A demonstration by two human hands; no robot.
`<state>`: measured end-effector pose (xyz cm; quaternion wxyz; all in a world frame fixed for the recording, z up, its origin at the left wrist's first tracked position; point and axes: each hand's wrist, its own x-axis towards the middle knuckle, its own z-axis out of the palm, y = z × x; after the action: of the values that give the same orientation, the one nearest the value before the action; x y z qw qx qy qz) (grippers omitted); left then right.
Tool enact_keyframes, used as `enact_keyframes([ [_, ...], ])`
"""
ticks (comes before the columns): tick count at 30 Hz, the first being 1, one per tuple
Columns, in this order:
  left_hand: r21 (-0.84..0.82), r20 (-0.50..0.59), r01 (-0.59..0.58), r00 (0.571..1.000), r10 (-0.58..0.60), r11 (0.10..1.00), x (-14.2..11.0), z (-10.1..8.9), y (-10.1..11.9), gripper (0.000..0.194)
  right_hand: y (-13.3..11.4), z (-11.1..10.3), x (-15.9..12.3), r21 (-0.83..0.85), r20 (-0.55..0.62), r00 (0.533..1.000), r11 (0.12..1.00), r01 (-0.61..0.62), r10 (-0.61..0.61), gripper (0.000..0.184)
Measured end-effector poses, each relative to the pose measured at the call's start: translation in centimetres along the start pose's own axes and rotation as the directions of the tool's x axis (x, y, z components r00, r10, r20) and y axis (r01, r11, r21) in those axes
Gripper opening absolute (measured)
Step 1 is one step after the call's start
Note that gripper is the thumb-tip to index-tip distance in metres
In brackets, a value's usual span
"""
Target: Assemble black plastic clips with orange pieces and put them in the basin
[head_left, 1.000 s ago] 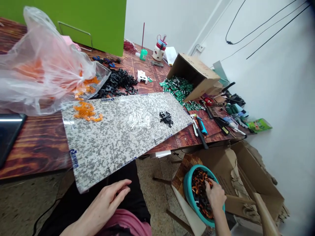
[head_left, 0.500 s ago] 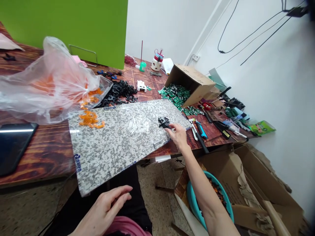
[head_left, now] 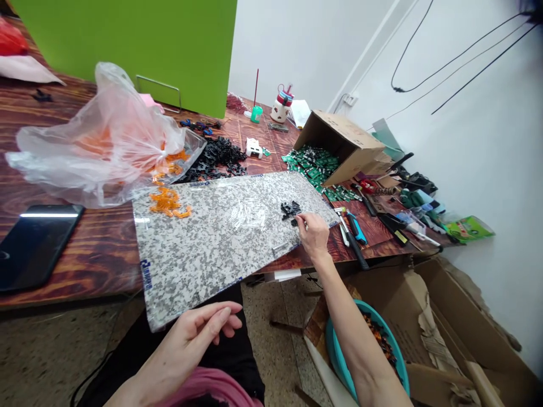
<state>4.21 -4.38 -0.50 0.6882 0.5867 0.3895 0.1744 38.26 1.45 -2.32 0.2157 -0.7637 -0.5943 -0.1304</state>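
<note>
My right hand (head_left: 314, 234) is at the right part of the speckled stone-look board (head_left: 190, 265), its thumb and index finger pinched at a small black plastic piece (head_left: 294, 223). Just beyond the fingertips lies a small pile of black plastic pieces (head_left: 289, 209). My left hand (head_left: 207, 328) is held over my lap, in front of the board's near edge. Its thumb and index finger are pressed together; whatever may be between them is hidden. Thin clear sticks (head_left: 250, 213) lie scattered mid-board, and orange plastic pieces (head_left: 165, 202) sit at its far left corner.
Behind the board are a plastic bag (head_left: 106, 141), a heap of black pieces (head_left: 220, 155) and a tipped carton (head_left: 343, 133) spilling green circuit boards (head_left: 314, 164). A hammer (head_left: 356, 249) lies right of the board. Below my right arm stands a turquoise tub (head_left: 403, 373); a phone (head_left: 38, 243) lies left.
My left hand has risen slightly, and its thumb and index finger have come together. My right hand stays by the small black pile, with its fingers drawn slightly back. The view has shifted.
</note>
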Motion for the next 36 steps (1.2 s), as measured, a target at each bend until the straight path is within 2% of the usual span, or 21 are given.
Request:
enact_keyframes([
  [5,-0.007,0.010,-0.024,1.000,0.024,1.000,0.2,0.1,0.5,0.035,1.5,-0.4,1.2,0.024,0.006,0.993,0.992,-0.120,0.120,0.030],
  [11,0.009,-0.011,0.013,1.000,-0.013,1.000,0.0,-0.1,-0.6,0.036,3.7,0.8,4.9,0.052,0.154,0.954,0.962,-0.269,0.259,0.024],
  [18,0.020,-0.033,0.013,0.999,-0.012,1.000,0.0,-0.4,-0.9,0.037,2.5,2.2,7.9,0.183,0.322,0.902,0.915,-0.358,0.288,0.029],
  [21,0.014,-0.036,0.017,0.999,-0.016,1.000,-0.1,-0.6,-0.8,0.037,2.1,1.4,8.0,0.293,0.312,0.902,0.873,-0.390,0.299,0.026],
  [24,-0.009,-0.036,0.014,0.999,-0.014,1.000,0.0,-0.6,-0.7,0.036,1.4,-0.4,7.5,0.444,0.238,0.915,0.801,-0.401,0.326,0.028],
  [27,-0.035,-0.032,0.006,0.999,-0.007,0.999,0.2,-0.4,-0.5,0.037,-1.1,-2.5,5.8,0.610,0.217,0.916,0.686,-0.397,0.337,0.040],
  [29,-0.054,-0.041,-0.010,0.999,0.008,0.998,0.5,-0.3,-0.3,0.038,-4.0,-3.7,3.8,0.698,0.267,0.916,0.596,-0.397,0.298,0.043],
  [32,-0.098,-0.111,-0.067,0.992,0.056,0.993,1.1,-0.1,0.1,0.043,-9.5,-5.1,-0.4,0.772,0.392,0.906,0.478,-0.420,0.162,0.038],
  [33,-0.109,-0.151,-0.089,0.986,0.072,0.990,1.2,-0.1,0.2,0.044,-11.3,-5.4,-1.9,0.788,0.449,0.888,0.426,-0.445,0.099,0.035],
  [34,-0.115,-0.192,-0.107,0.978,0.083,0.988,1.4,-0.1,0.4,0.044,-13.0,-5.6,-3.3,0.800,0.523,0.852,0.335,-0.498,0.018,0.032],
  [36,-0.118,-0.279,-0.132,0.956,0.095,0.984,1.5,-0.3,0.6,0.041,-15.7,-5.7,-5.6,0.790,0.602,0.794,0.209,-0.576,-0.089,0.028],
])
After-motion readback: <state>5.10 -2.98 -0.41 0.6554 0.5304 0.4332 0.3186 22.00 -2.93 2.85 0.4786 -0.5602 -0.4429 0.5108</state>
